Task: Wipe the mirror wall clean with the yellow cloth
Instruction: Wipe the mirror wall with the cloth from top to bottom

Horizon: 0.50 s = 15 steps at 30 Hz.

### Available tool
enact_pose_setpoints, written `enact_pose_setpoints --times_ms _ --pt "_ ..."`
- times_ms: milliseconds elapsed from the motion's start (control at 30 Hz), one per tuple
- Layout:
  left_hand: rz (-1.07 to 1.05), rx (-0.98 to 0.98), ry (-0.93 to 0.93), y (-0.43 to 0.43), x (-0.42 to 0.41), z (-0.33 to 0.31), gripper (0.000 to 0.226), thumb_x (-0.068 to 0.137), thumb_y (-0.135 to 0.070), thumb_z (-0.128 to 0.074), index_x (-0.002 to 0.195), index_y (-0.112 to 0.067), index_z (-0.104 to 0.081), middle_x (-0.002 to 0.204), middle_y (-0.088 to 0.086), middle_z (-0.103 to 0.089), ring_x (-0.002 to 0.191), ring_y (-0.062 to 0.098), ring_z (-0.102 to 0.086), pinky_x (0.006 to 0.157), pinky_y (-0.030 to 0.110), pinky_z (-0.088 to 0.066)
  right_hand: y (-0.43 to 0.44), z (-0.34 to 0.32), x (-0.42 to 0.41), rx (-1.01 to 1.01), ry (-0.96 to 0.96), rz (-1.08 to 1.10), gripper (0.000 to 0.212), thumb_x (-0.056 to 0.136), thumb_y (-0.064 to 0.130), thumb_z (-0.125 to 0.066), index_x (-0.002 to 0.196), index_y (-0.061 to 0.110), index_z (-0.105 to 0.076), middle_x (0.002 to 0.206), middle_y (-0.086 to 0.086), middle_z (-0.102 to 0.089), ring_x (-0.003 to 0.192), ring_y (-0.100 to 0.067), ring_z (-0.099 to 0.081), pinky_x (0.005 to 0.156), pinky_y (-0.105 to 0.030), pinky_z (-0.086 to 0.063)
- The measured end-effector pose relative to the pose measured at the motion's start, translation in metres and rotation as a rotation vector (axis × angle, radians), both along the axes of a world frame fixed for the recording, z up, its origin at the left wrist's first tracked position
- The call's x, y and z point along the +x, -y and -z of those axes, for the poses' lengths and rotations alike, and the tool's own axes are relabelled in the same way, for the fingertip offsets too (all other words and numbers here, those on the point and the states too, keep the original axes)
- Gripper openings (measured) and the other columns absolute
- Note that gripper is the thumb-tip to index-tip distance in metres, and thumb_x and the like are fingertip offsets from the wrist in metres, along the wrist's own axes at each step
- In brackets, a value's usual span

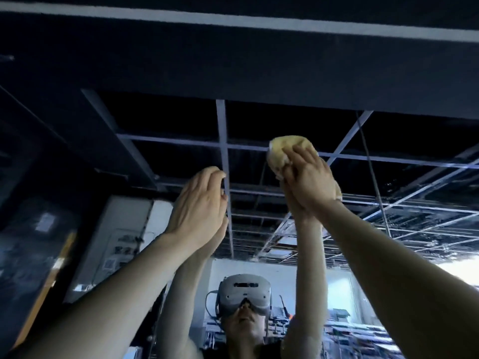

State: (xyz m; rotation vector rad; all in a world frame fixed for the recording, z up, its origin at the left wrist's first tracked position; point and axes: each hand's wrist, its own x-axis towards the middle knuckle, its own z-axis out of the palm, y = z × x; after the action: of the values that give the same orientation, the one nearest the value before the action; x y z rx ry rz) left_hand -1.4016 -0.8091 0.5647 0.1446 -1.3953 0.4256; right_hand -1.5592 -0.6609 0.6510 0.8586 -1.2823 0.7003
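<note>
Forearms up first: my left hand [199, 203] lies spread flat on the mirror wall [285, 120], my right hand [308, 177] presses the bunched yellow cloth [282, 149] to the glass high up with flat fingers. Mid-wipe, I judge; next, sweep sideways keeping pressure

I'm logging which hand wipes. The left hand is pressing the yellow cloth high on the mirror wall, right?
Not quite. The head view shows the right hand pressing the yellow cloth high on the mirror wall; the left hand touches the glass and holds nothing.
</note>
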Motion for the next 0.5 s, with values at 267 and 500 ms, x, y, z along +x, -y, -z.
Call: enact_pose_setpoints --times_ms 267,500 --pt "0.142 0.057 0.074 -0.056 -0.059 -0.006 0.037 0.089 -0.010 -0.052 0.126 -0.005 -0.049 0.132 0.010 -0.050 0.119 0.026 -0.049 0.102 0.031 -0.034 0.001 0.057 -0.002 0.150 -0.208 0.006 0.049 0.087 0.042 -0.038 0.127 0.024 -0.060 0.131 -0.002 -0.059 0.126 -0.024 -0.051 0.106 -0.035 -0.036" --pt "0.139 0.042 -0.007 -0.062 -0.099 -0.049 0.043 0.089 -0.012 -0.051 0.130 -0.002 -0.044 0.137 0.012 -0.044 0.126 0.027 -0.042 0.106 0.035 -0.031 -0.022 -0.019 -0.020 0.101 -0.113 0.000 0.069 0.084 0.056 -0.018 0.140 0.025 -0.044 0.150 0.000 -0.037 0.142 -0.020 -0.025 0.113 -0.030 -0.014"
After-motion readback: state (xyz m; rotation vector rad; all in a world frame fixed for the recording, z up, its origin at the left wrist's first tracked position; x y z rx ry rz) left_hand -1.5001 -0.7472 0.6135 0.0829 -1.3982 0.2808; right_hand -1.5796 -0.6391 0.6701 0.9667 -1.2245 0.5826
